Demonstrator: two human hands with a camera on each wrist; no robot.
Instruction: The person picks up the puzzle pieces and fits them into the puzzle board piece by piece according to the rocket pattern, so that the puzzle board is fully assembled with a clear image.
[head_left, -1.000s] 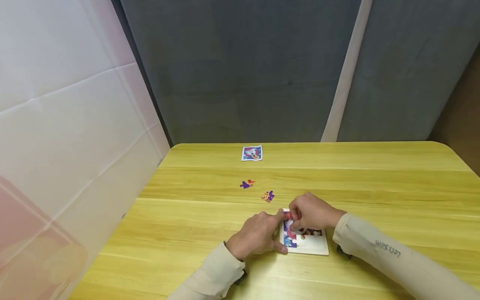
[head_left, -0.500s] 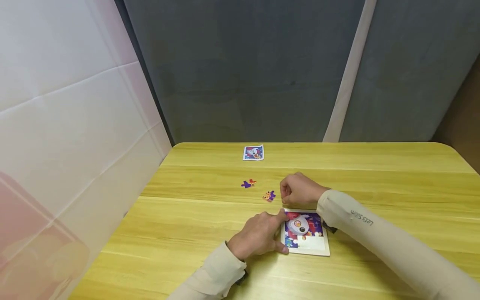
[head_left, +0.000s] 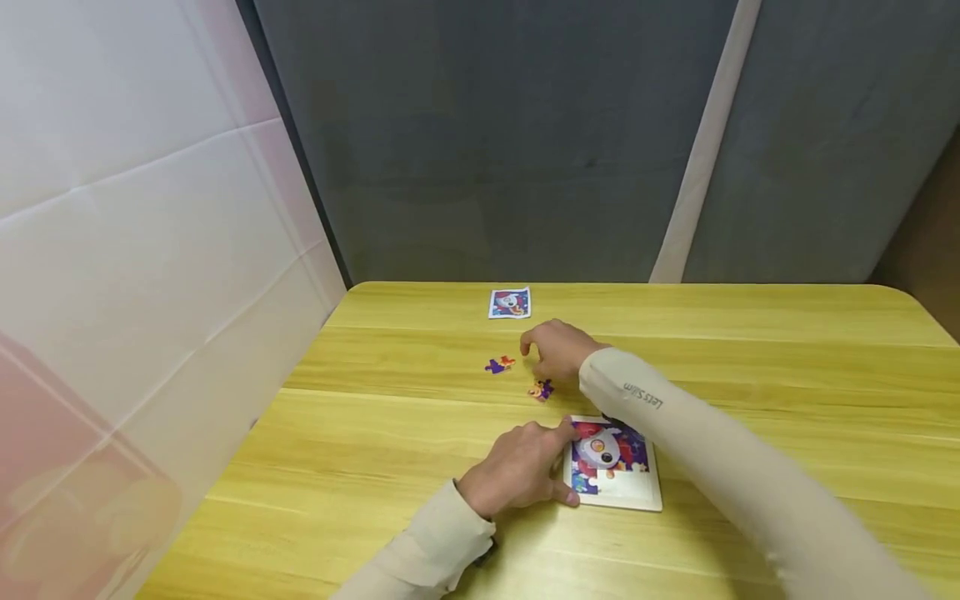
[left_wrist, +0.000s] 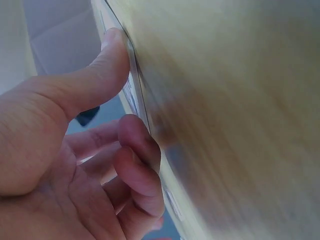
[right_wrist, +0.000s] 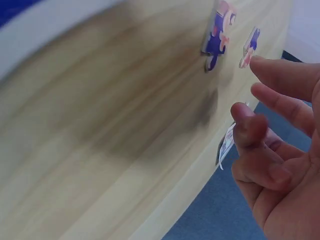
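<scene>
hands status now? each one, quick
Left hand: fingers and thumb pinch the left edge of the puzzle tray, steadying it.
Right hand: open, holds nothing, hovering near the loose puzzle pieces.

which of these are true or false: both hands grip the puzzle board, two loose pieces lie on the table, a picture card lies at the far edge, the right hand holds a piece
1. Both hands grip the puzzle board. False: only the left hand holds its left edge; the right hand is out over the table.
2. Two loose pieces lie on the table. True: a purple-orange piece and a second piece.
3. A picture card lies near the table's far edge. True.
4. The right hand holds a piece. False: its fingers are spread and hold nothing in the right wrist view.
</scene>
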